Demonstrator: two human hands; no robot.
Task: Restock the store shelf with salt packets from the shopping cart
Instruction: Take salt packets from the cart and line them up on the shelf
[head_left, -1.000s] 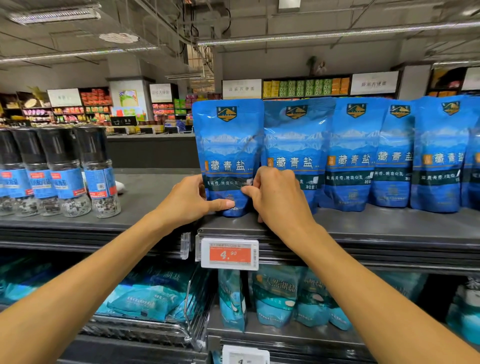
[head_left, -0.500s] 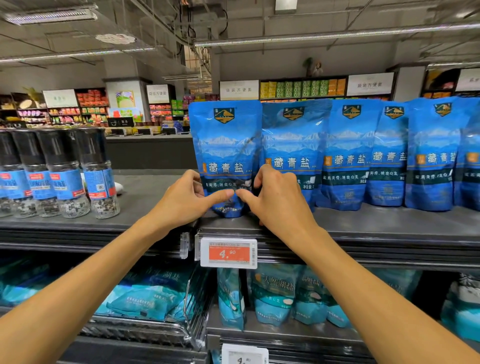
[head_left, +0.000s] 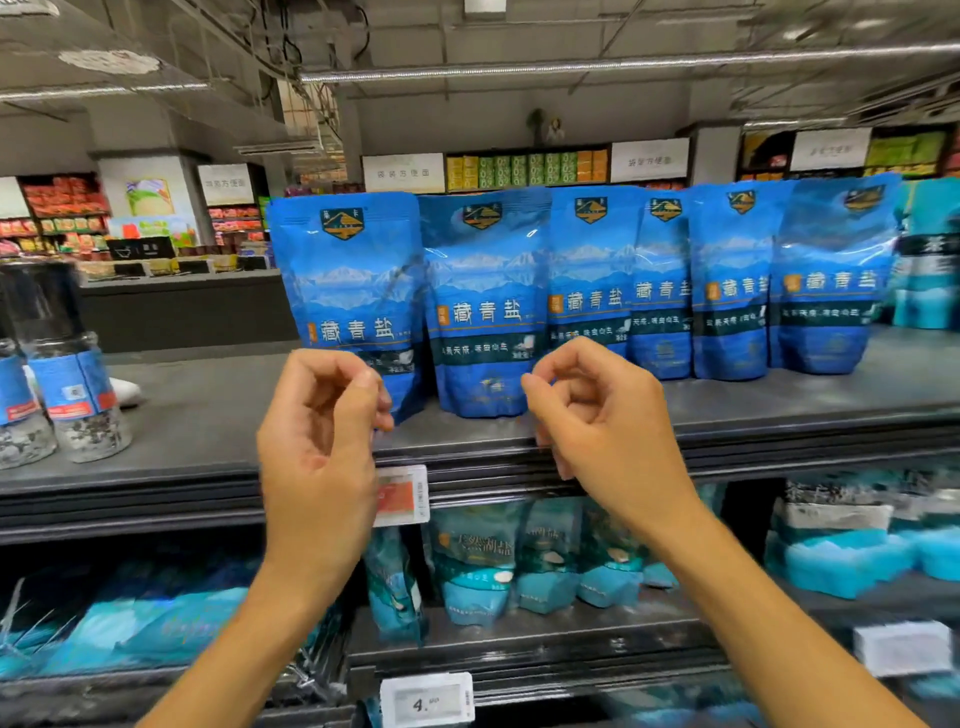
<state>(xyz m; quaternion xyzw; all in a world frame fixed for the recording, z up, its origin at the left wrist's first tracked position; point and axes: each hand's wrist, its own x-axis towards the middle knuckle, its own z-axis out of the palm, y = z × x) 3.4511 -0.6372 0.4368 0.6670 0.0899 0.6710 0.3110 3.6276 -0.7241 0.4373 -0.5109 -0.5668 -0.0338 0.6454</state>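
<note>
Several blue salt packets (head_left: 727, 280) stand upright in a row on the dark top shelf (head_left: 208, 415). The leftmost packet (head_left: 353, 291) stands at the row's left end, close to the shelf's front edge. My left hand (head_left: 322, 452) hovers just in front of its lower part with fingers loosely curled and holds nothing. My right hand (head_left: 602, 431) floats in front of the second packet (head_left: 483, 312), also loosely curled and holding nothing. The shopping cart is out of view.
Glass spice grinders (head_left: 78, 395) with blue labels stand at the shelf's left end. An orange price tag (head_left: 402, 496) hangs on the shelf edge. Teal salt bags (head_left: 478, 566) fill the shelf below. Bare shelf lies between the grinders and the packets.
Both hands have let go of the leftmost packet's base and drawn back toward me and apart. The packet stays standing, and the view has shifted slightly.
</note>
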